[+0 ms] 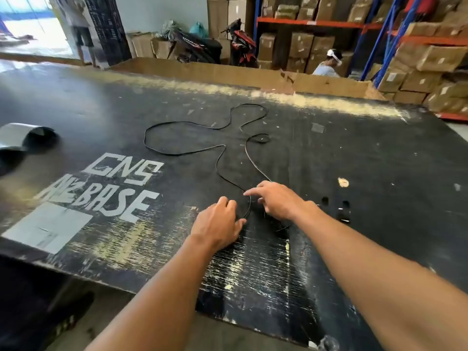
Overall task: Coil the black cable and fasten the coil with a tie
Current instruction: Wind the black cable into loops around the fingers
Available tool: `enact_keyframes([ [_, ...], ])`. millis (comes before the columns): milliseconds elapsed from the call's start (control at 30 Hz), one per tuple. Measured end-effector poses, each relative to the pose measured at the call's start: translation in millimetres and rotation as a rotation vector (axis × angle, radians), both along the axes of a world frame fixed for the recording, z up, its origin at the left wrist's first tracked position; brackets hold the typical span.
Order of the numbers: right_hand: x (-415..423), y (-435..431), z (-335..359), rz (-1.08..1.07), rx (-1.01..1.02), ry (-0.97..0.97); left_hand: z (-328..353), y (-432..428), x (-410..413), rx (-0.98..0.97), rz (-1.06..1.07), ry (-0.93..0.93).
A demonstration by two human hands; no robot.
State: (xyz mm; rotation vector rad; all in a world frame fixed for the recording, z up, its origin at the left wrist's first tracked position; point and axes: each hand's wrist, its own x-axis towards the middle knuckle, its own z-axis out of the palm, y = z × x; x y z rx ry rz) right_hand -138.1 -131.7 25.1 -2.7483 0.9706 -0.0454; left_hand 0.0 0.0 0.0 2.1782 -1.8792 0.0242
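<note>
The black cable (182,153) lies in wide loose loops across the middle of the worn black table (379,173), with one small tight loop (262,138) farther back. Its near part curves in an arc (250,206) between my two hands. My left hand (219,222) rests palm down on the table, fingers curled and thumb pinching the near end of that arc. My right hand (277,198) hovers over the strand coming from the back, index finger stretched to the left and fingers apart. Two small dark objects (343,211) lie right of my right wrist; what they are is unclear.
A shiny metal roll (22,138) lies at the table's left edge. White painted letters (121,171) mark the left part. A cardboard wall (228,72) borders the far side, with a seated person (326,64), motorbikes and racks of boxes (430,59) behind. The table's front edge (152,290) is near me.
</note>
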Motion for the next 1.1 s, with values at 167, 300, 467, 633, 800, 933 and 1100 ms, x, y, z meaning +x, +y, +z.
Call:
enact_keyframes([
  [167, 9.1, -1.3, -9.5, -0.010, 0.008, -0.022, -6.0, 1.3, 6.7, 0.020, -0.019, 0.057],
  [300, 6.5, -1.6, -11.1, -0.078, 0.052, -0.154, 11.0, -10.2, 16.7, -0.064, 0.134, 0.301],
  [467, 10.1, 18.9, -0.6, -0.262, 0.313, -0.537, 58.6, -32.0, 25.9, -0.176, 0.273, 1.235],
  [633, 11.5, 34.8, 23.9, -0.317, 0.429, -0.798, 85.3, -47.1, 15.0, -0.328, 0.331, 1.854],
  [800, 3.1, 40.0, 44.9, -0.299, 0.341, -0.795, 95.4, -52.6, 5.3, -0.314, 0.237, 2.086],
  [933, -1.3, 43.5, 59.2, -0.281, 0.293, -0.791, 109.6, -54.0, 3.8, -0.213, 0.008, 2.117],
  [1100, -1.1, 40.7, 78.5, -0.238, 0.260, -0.797, 126.2, -58.8, 11.5, -0.143, -0.126, 2.033],
])
